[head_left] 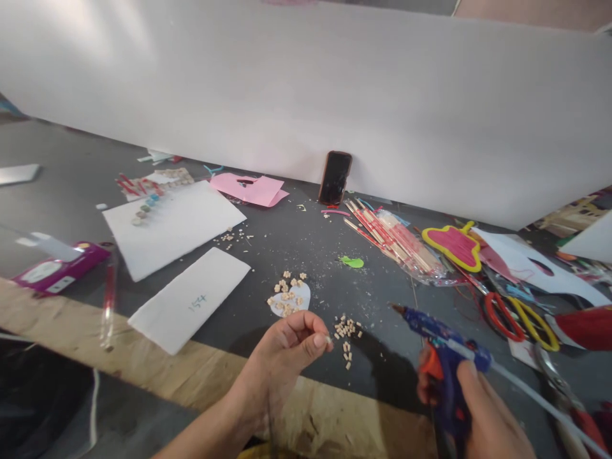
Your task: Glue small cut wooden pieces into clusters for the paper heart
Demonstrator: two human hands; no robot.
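My left hand (287, 354) is closed in a pinch on a tiny pale bead at its fingertips, just left of a small pile of beads (347, 331) on the dark table. My right hand (478, 408) grips a blue glue gun (442, 347) with an orange trigger, its nozzle pointing left towards the pinched bead. Beyond the left hand lies a white heart-shaped cutout (289, 298) with several beads on it.
Two white sheets (174, 220) (191, 299), pink paper (251, 188), a phone (335, 177) leaning on the white wall, a bag of sticks (396, 239), a pink and yellow shape (452, 245), red and yellow scissors (519, 317), a magenta box (60, 268), a wooden table edge (143, 363).
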